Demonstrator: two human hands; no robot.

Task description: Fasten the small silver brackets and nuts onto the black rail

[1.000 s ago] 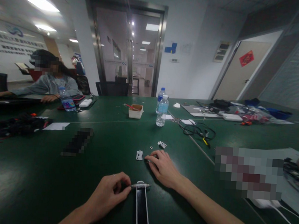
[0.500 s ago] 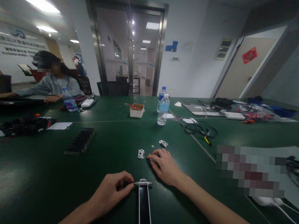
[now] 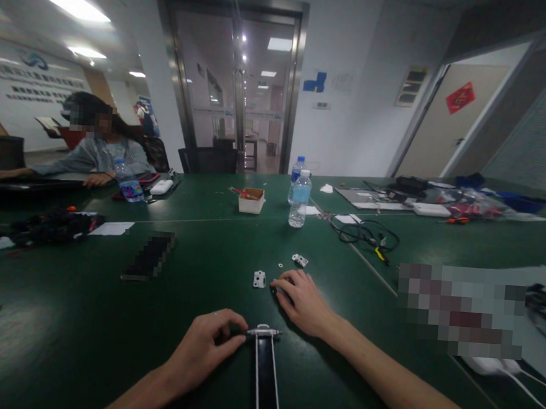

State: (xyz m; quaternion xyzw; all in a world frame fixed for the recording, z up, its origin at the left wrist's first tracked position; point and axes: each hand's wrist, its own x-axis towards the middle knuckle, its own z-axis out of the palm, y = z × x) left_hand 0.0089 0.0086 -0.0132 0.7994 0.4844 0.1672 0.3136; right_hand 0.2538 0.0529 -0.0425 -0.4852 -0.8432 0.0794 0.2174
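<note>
Green worktop (image 3: 204,249). Black bar (image 3: 267,378) with white edges on it, cut off at bottom of view. Right hand (image 3: 304,301) fingers bent, tips low; can't tell if gripping. Left hand (image 3: 209,343) pinches left end of metal rod (image 3: 264,333) crossing bar's far end. White bracket (image 3: 259,279) beside right fingertips; small ring (image 3: 280,265) beyond.
</note>
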